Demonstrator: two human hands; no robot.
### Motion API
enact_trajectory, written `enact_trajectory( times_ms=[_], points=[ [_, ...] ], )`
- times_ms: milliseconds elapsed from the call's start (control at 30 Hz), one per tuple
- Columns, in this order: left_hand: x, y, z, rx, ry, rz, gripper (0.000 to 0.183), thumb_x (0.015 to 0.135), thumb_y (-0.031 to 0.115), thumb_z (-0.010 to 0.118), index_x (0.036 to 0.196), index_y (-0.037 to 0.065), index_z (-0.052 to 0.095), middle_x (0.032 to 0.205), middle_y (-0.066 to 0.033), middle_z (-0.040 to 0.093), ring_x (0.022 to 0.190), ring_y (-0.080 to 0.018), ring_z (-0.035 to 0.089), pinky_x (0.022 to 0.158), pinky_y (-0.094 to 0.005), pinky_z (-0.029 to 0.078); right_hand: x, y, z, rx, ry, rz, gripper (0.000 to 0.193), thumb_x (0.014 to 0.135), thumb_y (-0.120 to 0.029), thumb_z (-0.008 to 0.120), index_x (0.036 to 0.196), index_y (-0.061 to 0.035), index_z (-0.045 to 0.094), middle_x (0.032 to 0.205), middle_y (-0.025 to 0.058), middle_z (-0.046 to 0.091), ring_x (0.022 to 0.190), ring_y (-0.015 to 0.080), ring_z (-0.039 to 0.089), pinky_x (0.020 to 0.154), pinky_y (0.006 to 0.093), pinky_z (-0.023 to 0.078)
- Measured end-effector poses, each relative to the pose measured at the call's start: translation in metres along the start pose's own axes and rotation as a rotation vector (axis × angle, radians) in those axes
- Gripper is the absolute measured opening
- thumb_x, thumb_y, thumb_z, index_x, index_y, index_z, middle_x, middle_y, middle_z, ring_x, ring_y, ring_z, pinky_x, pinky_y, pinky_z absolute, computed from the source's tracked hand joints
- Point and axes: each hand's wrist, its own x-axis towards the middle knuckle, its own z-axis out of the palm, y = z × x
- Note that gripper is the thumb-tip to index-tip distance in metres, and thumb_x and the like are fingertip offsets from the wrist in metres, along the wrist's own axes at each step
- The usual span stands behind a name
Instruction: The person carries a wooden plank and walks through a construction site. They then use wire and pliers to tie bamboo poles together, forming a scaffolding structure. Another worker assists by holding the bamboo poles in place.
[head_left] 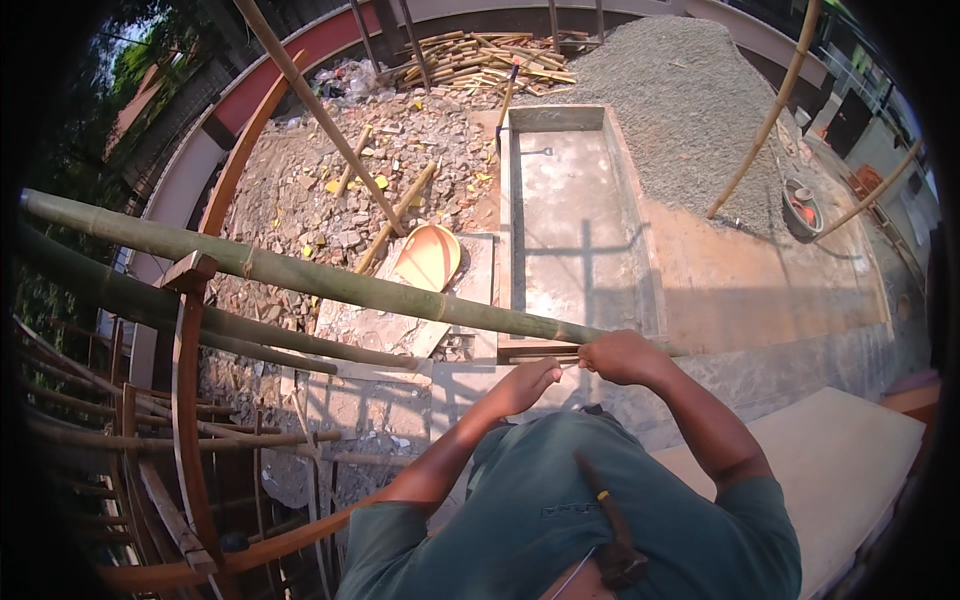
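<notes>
My left hand [529, 386] is closed in front of my chest, its thumb and fingers pressed together. Close beside it my right hand [622, 358] is also closed, right at the green bamboo pole [380, 293]. A short thin strand seems to span the gap between both hands; its kind is too small to tell. From the upper left the pole slopes down to my right hand, which hides part of it. Whether that hand touches the pole I cannot tell. Against my green shirt lies a hammer [612, 525], its dark head lowest.
Wooden scaffolding [187, 400] and more bamboo stand at left. Below are a concrete trough [507, 215], a yellow-orange basin [430, 257], rubble [300, 220] and a gravel heap [690, 110]. Slanting poles [770, 120] rise beyond. A pale board [815, 470] lies at right.
</notes>
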Motion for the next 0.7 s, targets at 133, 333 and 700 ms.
enact_trajectory(
  times_ms=[133, 333, 700],
  points=[
    [0.010, 0.008, -0.012, -0.020, 0.055, -0.036, 0.032, 0.104, 0.031, 0.049, 0.096, 0.001, 0.056, 0.079, -0.0167, 0.058, 0.072, -0.0290, 0.054, 0.071, -0.0388, 0.045, -0.013, 0.013, -0.027, -0.040, 0.084, 0.072, 0.025, 0.096, -0.030, 0.055, 0.096, -0.0107, 0.071, 0.085, 0.0150, 0.070, 0.083, 0.0360, 0.068, 0.074, 0.0474, 0.051],
    [0.027, 0.032, -0.012, -0.232, -0.023, 0.021, 0.028, 0.105, 0.028, 0.049, 0.094, 0.004, 0.058, 0.066, 0.0001, 0.041, 0.063, -0.0103, 0.039, 0.059, -0.0294, 0.037, -0.017, 0.034, -0.042, 0.168, 0.135, -0.010, 0.024, 0.095, -0.029, 0.056, 0.095, -0.0093, 0.070, 0.081, 0.0157, 0.068, 0.078, 0.0362, 0.065, 0.072, 0.0470, 0.049],
    [0.035, 0.053, 0.000, -0.533, -0.072, -0.046, 0.031, 0.107, 0.029, 0.046, 0.092, 0.006, 0.058, 0.062, 0.0074, 0.037, 0.055, -0.0028, 0.031, 0.049, -0.0223, 0.026, -0.007, 0.053, -0.053, 1.079, 0.428, -0.249, 0.062, 0.105, -0.053, 0.035, 0.133, -0.0024, 0.057, 0.131, 0.0114, 0.062, 0.126, 0.0225, 0.055, 0.103, 0.0387, 0.044]
  ],
)
